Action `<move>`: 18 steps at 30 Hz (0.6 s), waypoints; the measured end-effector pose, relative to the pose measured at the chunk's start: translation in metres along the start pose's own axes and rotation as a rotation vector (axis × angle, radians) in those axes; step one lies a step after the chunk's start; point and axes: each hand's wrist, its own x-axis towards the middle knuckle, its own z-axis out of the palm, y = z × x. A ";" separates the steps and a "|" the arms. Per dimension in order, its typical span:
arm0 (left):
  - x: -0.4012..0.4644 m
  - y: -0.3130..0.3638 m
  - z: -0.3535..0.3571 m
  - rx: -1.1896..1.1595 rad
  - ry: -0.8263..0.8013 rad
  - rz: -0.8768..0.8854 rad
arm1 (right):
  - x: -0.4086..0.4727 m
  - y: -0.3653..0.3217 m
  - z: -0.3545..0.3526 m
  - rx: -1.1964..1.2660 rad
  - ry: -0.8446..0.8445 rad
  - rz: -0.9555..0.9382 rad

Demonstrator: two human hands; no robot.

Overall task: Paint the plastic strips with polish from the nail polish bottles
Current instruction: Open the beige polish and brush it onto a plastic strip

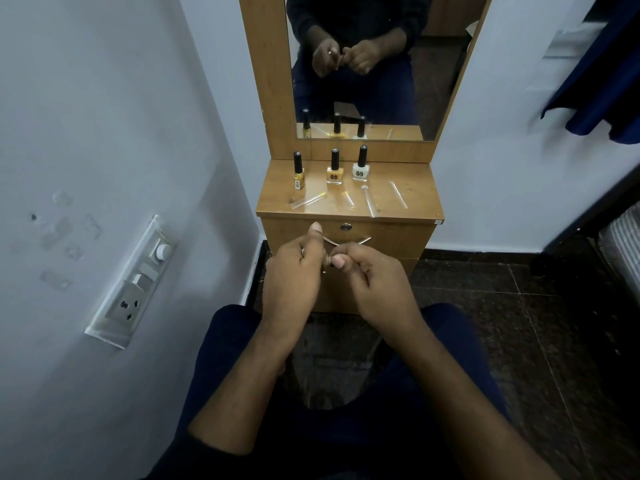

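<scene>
Three black-capped nail polish bottles stand in a row on the wooden dresser top: a gold bottle, a yellow bottle and a white bottle. Clear plastic strips lie in front of them: one on the left, one in the middle, one long strip and one at the right. My left hand and my right hand meet in front of the drawer, both pinched on a small brownish object. My fingers hide most of it.
A mirror in a wooden frame rises behind the dresser and reflects my hands and the bottles. The drawer has a lock and a curved handle. A switch panel is on the left wall. Dark cloth hangs at the right.
</scene>
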 end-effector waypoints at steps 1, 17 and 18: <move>0.001 0.002 -0.003 -0.056 -0.057 -0.099 | 0.000 0.000 0.000 -0.072 -0.009 -0.057; 0.000 -0.002 -0.012 -0.344 -0.201 -0.244 | -0.002 -0.010 0.000 -0.305 0.040 -0.291; 0.000 -0.002 -0.013 -0.377 -0.228 -0.285 | -0.002 -0.010 0.000 -0.332 0.032 -0.324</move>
